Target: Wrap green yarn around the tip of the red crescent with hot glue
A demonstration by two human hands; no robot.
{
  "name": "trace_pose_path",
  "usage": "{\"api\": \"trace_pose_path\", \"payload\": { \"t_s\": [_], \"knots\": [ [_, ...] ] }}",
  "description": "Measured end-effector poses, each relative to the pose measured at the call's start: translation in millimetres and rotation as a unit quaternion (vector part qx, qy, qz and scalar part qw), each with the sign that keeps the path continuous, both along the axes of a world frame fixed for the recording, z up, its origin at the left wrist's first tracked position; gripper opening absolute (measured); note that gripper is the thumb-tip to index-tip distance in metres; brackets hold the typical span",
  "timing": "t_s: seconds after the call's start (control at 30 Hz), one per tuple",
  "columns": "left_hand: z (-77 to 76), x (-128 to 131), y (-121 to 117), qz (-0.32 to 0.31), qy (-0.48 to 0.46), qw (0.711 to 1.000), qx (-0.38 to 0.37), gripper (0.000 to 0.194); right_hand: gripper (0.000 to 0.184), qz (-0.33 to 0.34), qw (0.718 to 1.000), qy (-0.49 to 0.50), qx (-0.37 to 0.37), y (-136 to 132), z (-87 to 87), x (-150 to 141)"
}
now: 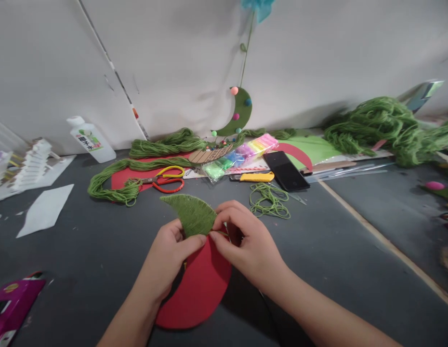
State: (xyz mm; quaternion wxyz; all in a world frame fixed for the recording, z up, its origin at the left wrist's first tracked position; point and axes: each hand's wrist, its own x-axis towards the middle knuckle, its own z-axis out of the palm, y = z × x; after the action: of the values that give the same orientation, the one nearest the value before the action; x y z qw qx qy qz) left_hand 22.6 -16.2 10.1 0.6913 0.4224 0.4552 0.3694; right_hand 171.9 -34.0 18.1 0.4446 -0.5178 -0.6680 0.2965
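Note:
A red crescent-shaped piece (205, 289) is held up in front of me. Its upper end is covered with tightly wound green yarn (193, 214), while the lower part shows bare red. My left hand (175, 248) grips the crescent by its inner edge, thumb lying across the front where green meets red. On the outer edge, my right hand (242, 236) has thumb and fingertips pinched together on a green yarn strand at the border of the winding. Part of that strand is hidden by the fingers.
Scissors (168, 180), a yellow utility knife (253, 177), a black phone (286, 171) and loose yarn (269, 200) lie beyond my hands. Yarn skeins (375, 127), a white bottle (92, 140) and a finished-looking green crescent (242, 113) with pompoms are near the wall. A purple package (18, 306) lies left.

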Motion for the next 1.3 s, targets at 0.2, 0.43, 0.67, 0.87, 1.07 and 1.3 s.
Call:
{"api": "trace_pose_path", "payload": {
  "t_s": [0.2, 0.43, 0.67, 0.87, 1.07, 1.3],
  "knots": [
    [-7.1, -20, 16, 0.088, 0.095, 0.989, 0.073, 0.027, 0.013, -0.007, 0.996, 0.050, -0.068, 5, 2.2, 13],
    [-15.4, -42, 34, 0.196, 0.180, 0.956, 0.128, 0.029, 0.013, 0.100, 0.951, -0.287, 0.053, 1, -0.9, 9],
    [-12.3, -39, 32, 0.205, 0.221, 0.939, 0.164, 0.023, 0.032, 0.140, 0.874, -0.465, 0.004, -10, -24.0, -14],
    [-11.8, -45, 32, 0.241, 0.286, 0.906, 0.201, 0.019, 0.028, 0.144, 0.898, -0.413, -0.035, -12, -20.4, -12],
    [-11.0, -54, 36, 0.296, 0.268, 0.899, 0.178, 0.024, 0.011, 0.191, 0.966, -0.156, -0.082, -14, 24.0, 13],
    [-2.3, -44, 29, 0.244, 0.286, 0.906, 0.196, 0.019, 0.014, 0.097, 0.994, -0.038, -0.032, -6, 25.1, 22]
  ]
}}
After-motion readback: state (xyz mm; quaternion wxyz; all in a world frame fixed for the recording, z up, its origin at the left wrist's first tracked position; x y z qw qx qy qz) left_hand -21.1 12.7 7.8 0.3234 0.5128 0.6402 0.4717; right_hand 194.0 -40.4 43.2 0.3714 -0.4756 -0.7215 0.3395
